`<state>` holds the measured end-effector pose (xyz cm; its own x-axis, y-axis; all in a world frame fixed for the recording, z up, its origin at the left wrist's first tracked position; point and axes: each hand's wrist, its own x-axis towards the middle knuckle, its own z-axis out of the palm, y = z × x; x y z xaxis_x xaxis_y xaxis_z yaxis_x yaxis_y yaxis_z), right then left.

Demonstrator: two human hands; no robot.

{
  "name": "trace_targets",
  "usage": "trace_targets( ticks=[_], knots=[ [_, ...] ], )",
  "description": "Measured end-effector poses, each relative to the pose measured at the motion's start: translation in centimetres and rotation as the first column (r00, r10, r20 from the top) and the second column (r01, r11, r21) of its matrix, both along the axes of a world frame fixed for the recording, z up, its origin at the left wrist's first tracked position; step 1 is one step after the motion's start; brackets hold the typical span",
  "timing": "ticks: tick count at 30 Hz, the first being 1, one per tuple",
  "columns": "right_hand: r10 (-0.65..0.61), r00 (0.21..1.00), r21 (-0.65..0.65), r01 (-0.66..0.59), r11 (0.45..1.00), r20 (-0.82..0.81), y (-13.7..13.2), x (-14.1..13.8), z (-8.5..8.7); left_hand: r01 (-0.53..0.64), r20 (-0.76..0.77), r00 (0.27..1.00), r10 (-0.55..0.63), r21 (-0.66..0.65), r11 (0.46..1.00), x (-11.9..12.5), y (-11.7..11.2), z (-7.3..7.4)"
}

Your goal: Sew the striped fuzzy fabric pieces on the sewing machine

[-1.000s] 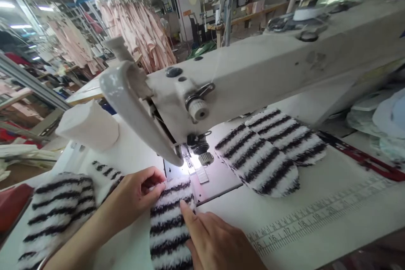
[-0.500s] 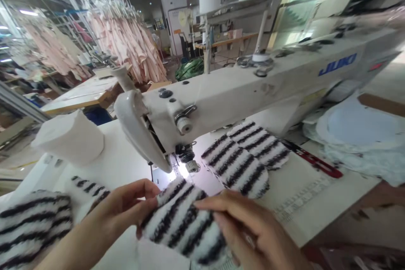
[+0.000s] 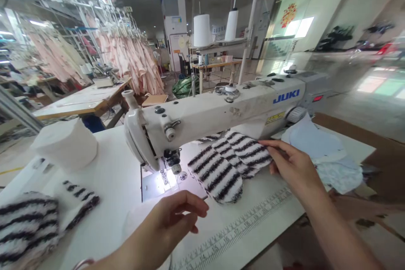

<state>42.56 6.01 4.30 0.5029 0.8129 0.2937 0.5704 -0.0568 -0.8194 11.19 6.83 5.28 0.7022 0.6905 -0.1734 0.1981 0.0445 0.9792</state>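
My right hand (image 3: pixel 292 166) reaches to the right of the needle and pinches the edge of a black-and-white striped fleece piece (image 3: pixel 248 150). That piece lies on top of a pile of similar striped pieces (image 3: pixel 218 176) under the arm of the white JUKI sewing machine (image 3: pixel 221 109). My left hand (image 3: pixel 179 215) hovers low in front of the lit needle plate (image 3: pixel 160 181), fingers loosely curled and apart, with nothing in them. A pale fabric piece (image 3: pixel 134 221) lies just left of that hand.
More striped pieces (image 3: pixel 25 228) lie at the table's left edge, with a small one (image 3: pixel 80 202) beside them. A white roll (image 3: pixel 66 143) stands at the back left. Light blue and white fabric (image 3: pixel 319 147) is stacked at the right. A printed ruler (image 3: pixel 240 228) runs along the front edge.
The striped piece was lifted away from the needle with both hands. My right hand carried it right onto the pile; my left hand let go. The view rose.
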Motion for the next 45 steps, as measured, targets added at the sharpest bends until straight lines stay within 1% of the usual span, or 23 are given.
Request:
trace_targets(
  ticks=[4,7,10,13,14,15,16,17,19,20,21,22,24,27,30,32,35,38,41,42,43,44,45],
  knots=[
    [0.013,0.992,-0.019,-0.011,1.0,0.128,-0.3,0.0,-0.4,0.087,-0.129,0.99,-0.063,0.186,0.979,-0.8,-0.2,0.7],
    [0.071,0.967,-0.038,-0.064,0.997,0.246,-0.1,-0.4,-0.1,0.136,-0.171,0.982,-0.077,0.365,0.921,-0.4,-0.8,1.1],
    [0.134,0.925,-0.05,-0.124,0.991,0.354,-0.2,-0.5,0.1,0.172,-0.167,0.98,-0.104,0.471,0.865,0.0,-1.5,0.9],
    [0.046,0.879,0.048,-0.078,0.996,0.475,-1.0,-1.0,0.1,0.215,-0.182,0.974,-0.138,0.528,0.821,0.0,-1.7,0.4],
    [0.024,0.859,0.085,-0.079,0.993,0.512,-1.4,-1.5,0.2,0.226,-0.192,0.971,-0.143,0.543,0.808,0.0,-1.7,0.2],
    [0.04,0.834,0.103,-0.115,0.988,0.551,-1.9,-2.1,0.2,0.238,-0.203,0.968,-0.148,0.555,0.797,-0.1,-1.6,0.1],
    [0.102,0.801,0.092,-0.193,0.977,0.59,-2.4,-2.9,0.3,0.253,-0.212,0.964,-0.158,0.565,0.785,-0.1,-1.5,0.0],
    [0.202,0.755,0.048,-0.295,0.954,0.624,-2.8,-3.8,0.2,0.266,-0.219,0.961,-0.167,0.572,0.776,-0.1,-1.4,-0.1],
    [0.409,0.637,-0.081,-0.478,0.874,0.653,-3.5,-5.6,0.0,0.294,-0.224,0.954,-0.198,0.591,0.751,0.0,-1.3,-0.2],
    [0.476,0.608,-0.122,-0.53,0.839,0.636,-3.6,-6.5,-0.2,0.303,-0.226,0.952,-0.207,0.601,0.739,0.0,-1.2,-0.2],
    [0.509,0.616,-0.13,-0.553,0.823,0.602,-3.6,-7.2,-0.5,0.307,-0.23,0.951,-0.207,0.607,0.733,0.0,-1.2,-0.2],
    [0.511,0.65,-0.11,-0.553,0.826,0.562,-3.5,-7.7,-0.7,0.306,-0.237,0.951,-0.2,0.606,0.734,0.0,-1.2,-0.1],
    [0.468,0.746,-0.04,-0.513,0.858,0.474,-2.9,-8.3,-1.1,0.298,-0.264,0.949,-0.17,0.588,0.752,-0.1,-1.3,0.3],
    [0.344,0.862,0.01,-0.375,0.927,0.373,-1.9,-7.8,-1.0,0.278,-0.3,0.946,-0.123,0.557,0.782,-0.3,-1.4,1.0],
    [0.196,0.943,0.044,-0.215,0.976,0.269,-1.1,-6.6,-0.8,0.255,-0.302,0.948,-0.097,0.543,0.8,-0.6,-1.3,1.1],
    [0.135,0.97,0.075,-0.152,0.985,0.202,-0.7,-6.0,-0.7,0.231,-0.278,0.957,-0.088,0.54,0.809,-0.7,-1.3,0.7],
    [0.092,0.989,0.116,-0.106,0.988,0.118,-0.3,-5.6,-0.4,0.197,-0.238,0.968,-0.083,0.513,0.836,-0.8,-1.4,0.0],
    [0.07,0.995,0.135,-0.08,0.988,0.073,-0.2,-5.8,0.2,0.136,-0.226,0.973,-0.039,0.432,0.892,-0.7,-0.9,-0.5],
    [0.072,0.995,0.133,-0.081,0.988,0.065,-0.1,-6.0,0.8,0.066,-0.229,0.973,0.014,0.337,0.939,0.2,0.3,-0.7],
    [0.073,0.995,0.133,-0.081,0.988,0.068,-0.1,-6.0,0.9,0.049,-0.226,0.974,0.033,0.348,0.936,0.6,0.8,-0.8],
    [0.07,0.995,0.137,-0.08,0.987,0.073,-0.1,-6.0,0.9,0.03,-0.225,0.972,0.066,0.398,0.917,1.1,1.2,-0.8],
    [0.066,0.995,0.143,-0.077,0.987,0.08,-0.1,-6.1,0.9,0.012,-0.223,0.969,0.108,0.477,0.879,1.7,1.6,-0.8],
    [0.061,0.994,0.15,-0.074,0.986,0.09,-0.1,-6.2,0.8,0.005,-0.221,0.964,0.15,0.576,0.817,2.3,1.8,-0.9]
  ],
)
